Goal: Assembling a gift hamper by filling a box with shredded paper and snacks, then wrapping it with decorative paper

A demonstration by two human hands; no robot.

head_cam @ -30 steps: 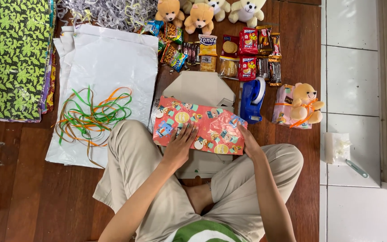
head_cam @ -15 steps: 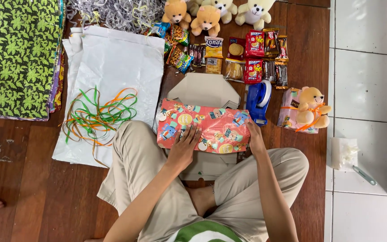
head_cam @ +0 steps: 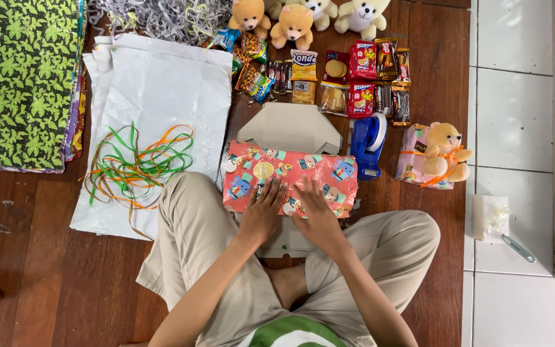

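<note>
A box wrapped in red cartoon-print paper (head_cam: pixel 290 168) lies on the wooden floor in front of my crossed legs. My left hand (head_cam: pixel 264 209) rests flat on its near left part, fingers spread. My right hand (head_cam: pixel 313 209) presses flat on the near middle of the box, fingers spread. The two hands lie side by side, almost touching. Neither hand grips anything. A flat cardboard piece (head_cam: pixel 290 128) sticks out from behind the wrapped box.
A blue tape dispenser (head_cam: pixel 367 144) stands right of the box. A wrapped pink gift with a teddy bear (head_cam: pixel 435 157) lies further right. Snack packets (head_cam: pixel 348 80) and plush bears (head_cam: pixel 293 26) line the far side. Green and orange ribbons (head_cam: pixel 136 160) lie on white sheets (head_cam: pixel 162 90) at left.
My right hand slid from the box's right edge to its near middle. My left hand stayed on the box and shifted slightly right. The hands now lie close together.
</note>
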